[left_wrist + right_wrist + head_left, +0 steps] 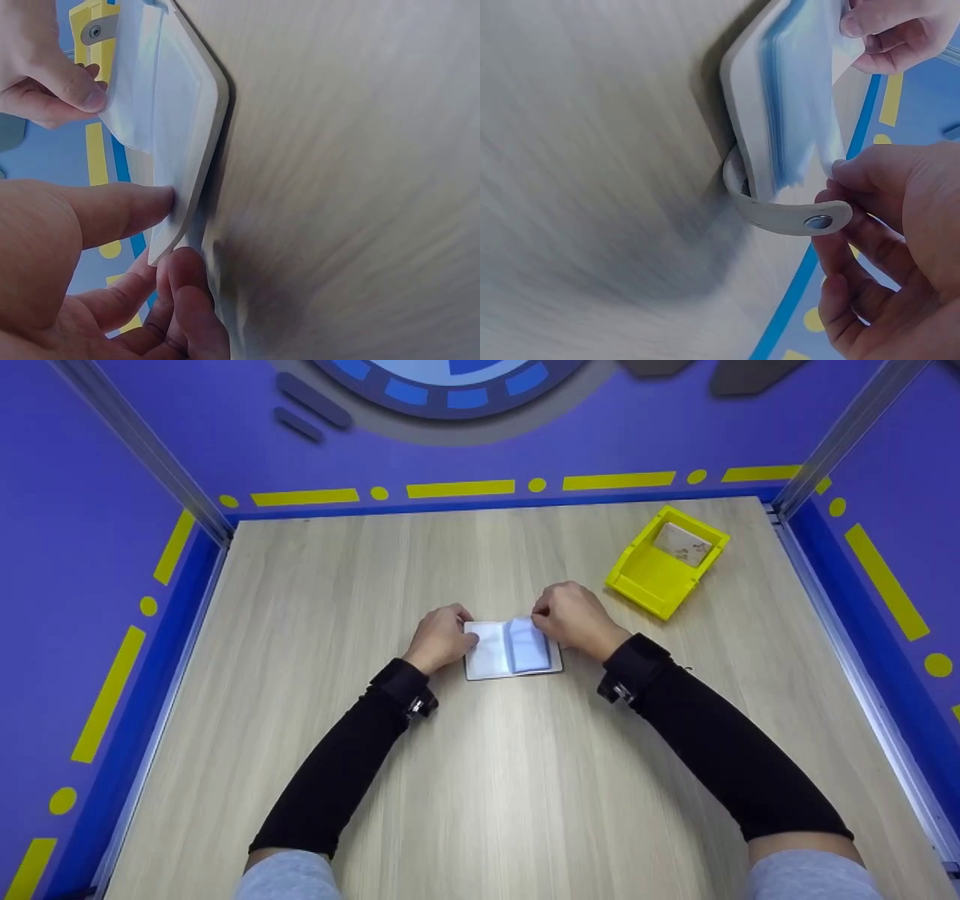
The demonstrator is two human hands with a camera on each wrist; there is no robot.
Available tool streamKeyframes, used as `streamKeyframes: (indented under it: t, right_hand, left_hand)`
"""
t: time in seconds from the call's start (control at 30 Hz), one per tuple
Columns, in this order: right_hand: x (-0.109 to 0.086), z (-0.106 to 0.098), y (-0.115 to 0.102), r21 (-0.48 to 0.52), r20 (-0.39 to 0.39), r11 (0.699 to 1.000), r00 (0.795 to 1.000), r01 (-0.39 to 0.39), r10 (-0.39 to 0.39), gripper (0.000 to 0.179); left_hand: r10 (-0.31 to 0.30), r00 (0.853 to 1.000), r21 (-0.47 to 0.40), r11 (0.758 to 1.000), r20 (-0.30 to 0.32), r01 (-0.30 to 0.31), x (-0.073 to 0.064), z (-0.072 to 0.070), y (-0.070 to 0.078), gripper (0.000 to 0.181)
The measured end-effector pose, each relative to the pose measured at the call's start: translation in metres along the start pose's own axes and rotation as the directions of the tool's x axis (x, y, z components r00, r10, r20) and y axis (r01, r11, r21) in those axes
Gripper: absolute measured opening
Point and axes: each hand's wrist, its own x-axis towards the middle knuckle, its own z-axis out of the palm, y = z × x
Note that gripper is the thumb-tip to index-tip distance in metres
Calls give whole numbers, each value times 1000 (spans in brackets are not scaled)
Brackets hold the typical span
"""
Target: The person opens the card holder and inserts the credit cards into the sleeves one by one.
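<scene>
A small card holder (487, 654) lies spread on the table in front of me, with a pale cover and a stack of clear plastic sleeves (791, 97). My left hand (439, 637) grips its left edge, thumb on the inner face and fingers behind the cover, as the left wrist view shows. Between thumb and forefinger, my right hand (576, 619) pinches the edge of a clear sleeve. A strap (780, 217) with a metal snap curls out from the cover beside the right fingers.
At the back right of the wooden table (360, 577) stands a yellow bin (651, 574) with a pale patterned card (681, 544) inside. Blue-purple panels (480, 472) wall the table at the back and on both sides.
</scene>
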Motion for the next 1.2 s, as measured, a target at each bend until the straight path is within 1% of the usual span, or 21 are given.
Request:
streamKeyframes:
  t: [0.07,0.1,0.2,0.23,0.3,0.33,0.4,0.43,0.47,0.57,0.7,0.73,0.77,0.8,0.83,0.9,0.93,0.97,1.0,1.07,1.2]
  right_hand:
    - [1,0,-1,12,16,1000,1000,-21,21,17]
    - [1,0,-1,24,30,999,999,-34,34,17]
    - [4,0,-3,85,75,993,995,-78,71,17]
    - [6,0,-3,112,88,990,993,-90,80,17]
    - [8,0,-4,174,104,978,990,-114,97,17]
    - [10,0,-4,203,109,971,989,-124,104,17]
    - [12,-1,-5,262,122,952,984,-158,129,17]
    - [13,-1,-6,289,130,942,982,-172,139,18]
    - [14,-2,-7,312,138,932,979,-185,149,18]
    - [17,-3,-11,366,179,902,968,-230,174,21]
    - [21,-1,-18,416,218,863,953,-287,212,27]
    - [22,1,-19,429,220,852,950,-299,223,28]
    - [23,3,-21,443,220,843,948,-306,229,30]
    - [24,5,-23,458,220,833,947,-312,235,30]
    - [25,8,-25,467,218,827,947,-314,236,31]
    - [27,13,-28,490,223,812,946,-318,236,30]
    - [27,15,-30,494,226,810,946,-318,233,30]
    - [28,17,-32,497,228,808,946,-316,229,29]
    - [29,19,-34,497,229,808,946,-316,229,28]
    - [30,23,-38,488,226,815,947,-311,227,26]
    - [34,29,-44,424,194,859,956,-286,222,24]
  left_hand:
    - [16,1000,0,1000,-7,-16,5,4,-7,29]
    - [1,1000,6,1000,-2,0,1,0,1,29]
    - [-6,1000,2,1000,0,6,-2,-1,3,28]
    - [4,1000,-13,1000,2,-4,-3,-1,2,27]
    - [-14,1000,-20,1000,10,15,-7,-4,7,28]
    - [-15,1000,-21,1000,4,15,-7,-4,6,28]
    - [-13,1000,-23,1000,-11,13,-3,0,0,27]
    - [-3,1000,-24,1000,-24,2,2,3,-6,26]
    - [-28,1000,-14,1000,-15,27,1,2,-3,27]
    - [-23,999,-16,1000,-32,23,6,7,-11,26]
    - [-46,999,-14,999,-17,46,-7,-2,5,28]
    - [-32,999,-10,999,-26,32,-4,1,0,26]
    - [-32,999,-5,999,-19,32,-9,-3,6,27]
    - [-25,1000,-2,1000,-18,25,-8,-3,5,26]
    - [-4,1000,-12,1000,-28,3,-6,-1,-2,25]
    - [7,1000,-21,1000,-18,-7,-4,-1,-4,25]
    - [15,1000,-19,1000,-20,-15,-4,-1,-4,24]
    - [8,1000,-23,1000,-12,-9,-10,-6,4,26]
    - [5,1000,-25,1000,-10,-5,-10,-5,3,25]
    - [-16,1000,-13,1000,3,16,-17,-11,16,26]
    - [-15,1000,10,1000,-9,15,-21,-11,21,27]
